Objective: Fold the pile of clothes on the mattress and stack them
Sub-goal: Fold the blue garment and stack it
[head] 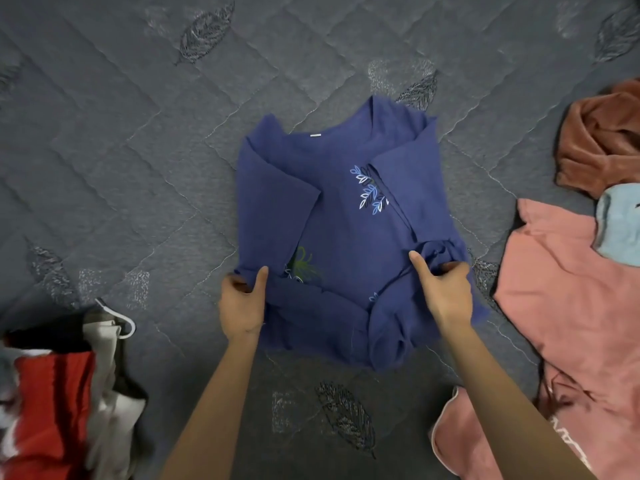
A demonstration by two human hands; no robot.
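Observation:
A dark blue shirt (343,230) with a white and blue leaf print lies in the middle of the grey quilted mattress (138,150), both sleeves folded inward. My left hand (242,303) grips its lower left edge, thumb on top and fingers curled under. At the lower right edge my right hand (443,289) pinches a bunched fold of the same shirt. The bottom part of the shirt is lifted and crumpled between my hands.
A folded stack of red, black and cream clothes (59,393) sits at the lower left. To the right lie unfolded garments: pink (571,306), rust brown (602,136) and light blue (620,226). Bare mattress stretches beyond the shirt.

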